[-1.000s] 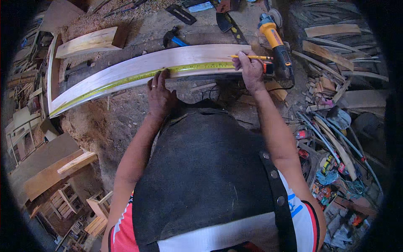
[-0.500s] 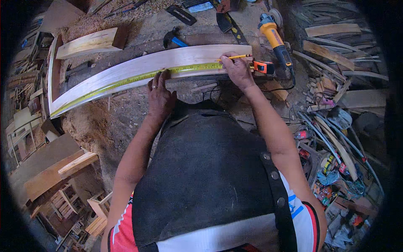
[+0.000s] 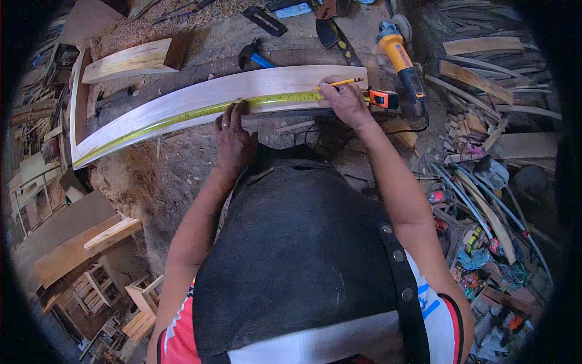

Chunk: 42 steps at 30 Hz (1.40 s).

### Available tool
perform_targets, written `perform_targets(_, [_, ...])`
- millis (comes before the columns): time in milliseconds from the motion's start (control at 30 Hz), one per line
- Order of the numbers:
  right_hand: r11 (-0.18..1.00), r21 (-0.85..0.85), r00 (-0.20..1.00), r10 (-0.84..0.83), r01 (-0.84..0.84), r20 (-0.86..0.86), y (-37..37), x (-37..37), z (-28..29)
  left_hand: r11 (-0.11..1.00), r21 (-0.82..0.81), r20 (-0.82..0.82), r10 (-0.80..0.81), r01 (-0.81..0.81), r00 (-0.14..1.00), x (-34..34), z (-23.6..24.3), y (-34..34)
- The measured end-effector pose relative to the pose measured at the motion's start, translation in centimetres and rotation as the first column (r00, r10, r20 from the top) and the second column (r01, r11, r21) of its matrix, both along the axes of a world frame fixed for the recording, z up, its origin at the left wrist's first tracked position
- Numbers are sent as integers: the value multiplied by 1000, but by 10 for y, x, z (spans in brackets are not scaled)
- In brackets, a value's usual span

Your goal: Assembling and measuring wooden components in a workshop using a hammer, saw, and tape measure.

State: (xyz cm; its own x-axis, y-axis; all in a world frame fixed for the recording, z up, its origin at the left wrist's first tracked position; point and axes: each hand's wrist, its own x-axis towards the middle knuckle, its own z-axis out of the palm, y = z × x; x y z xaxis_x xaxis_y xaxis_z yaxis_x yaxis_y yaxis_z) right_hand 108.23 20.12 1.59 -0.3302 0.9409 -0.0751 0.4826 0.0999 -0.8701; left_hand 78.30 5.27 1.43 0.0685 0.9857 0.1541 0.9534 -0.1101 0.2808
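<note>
A long pale wooden board [image 3: 206,92] lies across the bench, seen curved. A yellow tape measure blade [image 3: 176,120] is stretched along its near side, from the board's left tip to an orange and black tape case [image 3: 384,99] by the right end. My left hand [image 3: 236,142] rests its extended fingers on the blade near the middle of the board. Toward the right end, my right hand [image 3: 347,104] pinches a yellow pencil [image 3: 347,82], its tip close to the blade. The pencil slants up to the right. Part of the blade is hidden under my right hand.
Beyond the board lie a hammer [image 3: 256,54] with a blue handle and a yellow angle grinder [image 3: 399,56], its cord trailing right. A wooden block [image 3: 130,62] sits at the far left, with sawdust around it. Scrap wood strips [image 3: 482,45] are heaped at right.
</note>
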Motion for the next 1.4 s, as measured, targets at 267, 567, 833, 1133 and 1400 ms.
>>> perform_targets(267, [1000, -13, 999, 8, -8, 31, 2, -1, -1, 1000, -1, 2, -3, 3, 1000, 1, 2, 0])
perform_targets(567, [999, -32, 1000, 16, -16, 3, 0, -5, 9, 1000, 21, -21, -23, 23, 1000, 0, 0, 0])
perform_targets(833, [979, 152, 987, 123, -138, 99, 1, -5, 12, 1000, -26, 31, 8, -7, 999, 1, 4, 1])
perform_targets(1133, [998, 15, 996, 59, -60, 65, 1, -4, 6, 999, -29, -26, -19, 18, 999, -1, 4, 0])
perform_targets(1400, [849, 480, 960, 106, -222, 258, 1, -14, -7, 999, -33, -18, -6, 6, 1000, -2, 2, 1])
